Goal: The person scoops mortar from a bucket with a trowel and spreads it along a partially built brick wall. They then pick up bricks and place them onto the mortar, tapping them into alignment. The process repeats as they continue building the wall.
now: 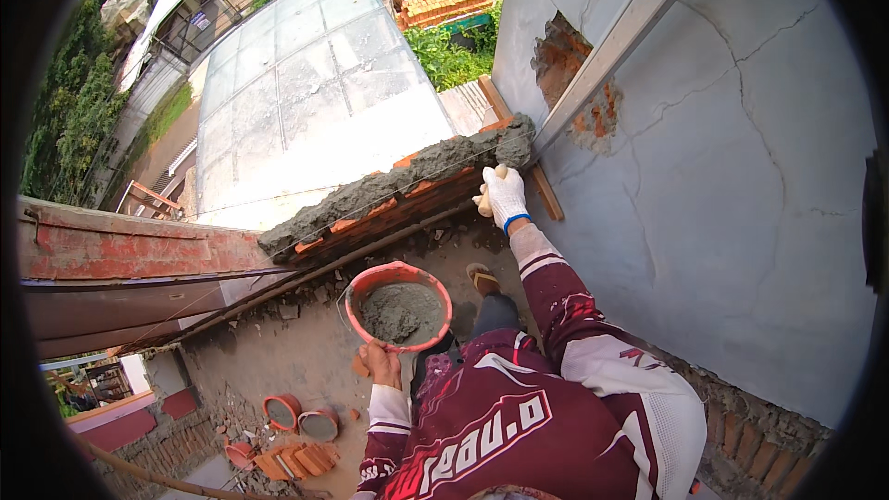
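My bare left hand (381, 364) grips the near rim of an orange-red bucket (354, 294), which is tilted a little. Wet grey mortar (402, 312) lies inside it. My right hand (502, 195) wears a white knit glove with a blue cuff, and bare fingertips show beyond it. Its fingers are curled beside the right end of a low brick wall (370, 222); whatever they hold is hidden. A thick, rough layer of grey mortar (407, 181) covers the top of that wall, and a thin string runs along it.
A cracked grey wall (741, 157) rises at the right, with a wooden post (620, 42) against it. Beyond the brick wall is a pale roof (310, 102) below. Lower left are two buckets (319, 424) and several loose bricks (298, 460).
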Demonstrator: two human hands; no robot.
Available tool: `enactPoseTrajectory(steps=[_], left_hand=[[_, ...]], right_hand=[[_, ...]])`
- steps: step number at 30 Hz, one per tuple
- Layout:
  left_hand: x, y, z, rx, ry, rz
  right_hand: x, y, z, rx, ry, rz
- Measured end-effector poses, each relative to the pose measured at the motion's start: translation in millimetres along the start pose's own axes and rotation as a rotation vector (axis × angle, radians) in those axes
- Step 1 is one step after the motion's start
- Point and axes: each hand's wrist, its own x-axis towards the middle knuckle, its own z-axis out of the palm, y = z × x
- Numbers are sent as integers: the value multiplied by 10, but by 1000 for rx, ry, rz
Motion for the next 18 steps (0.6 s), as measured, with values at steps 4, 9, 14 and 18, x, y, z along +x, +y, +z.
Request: enactPoseTrajectory(steps=[4,9,14,18], left_hand=[[48,38,-218,-21,56,20],[119,37,-419,-31,55,25],[161,-67,-326,-11,54,28],[173,-50,-92,61,10,67]], right_hand=[[415,-32,289,33,119,59],[-76,46,461,412,-17,215],[-434,78,361,339,-158,300],[-1054,327,23,116,-415,358]])
